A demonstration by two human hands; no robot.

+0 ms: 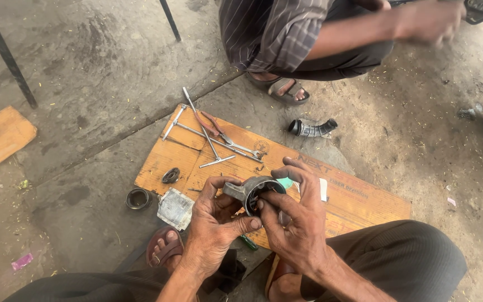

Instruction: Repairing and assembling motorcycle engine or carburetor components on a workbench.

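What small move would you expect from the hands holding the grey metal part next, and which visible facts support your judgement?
Probably a slight turn of the grey metal housing to bring its round opening towards the eyes. The left hand cradles it from below, while the right hand has fingers at the rim of the opening. Both hold it above the orange board; the tools lie untouched.

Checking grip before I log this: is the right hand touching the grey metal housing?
Touching. The head view shows the right hand with fingers curled over the rim of the housing, fingertips pressed on its open end; the left hand holds it too.
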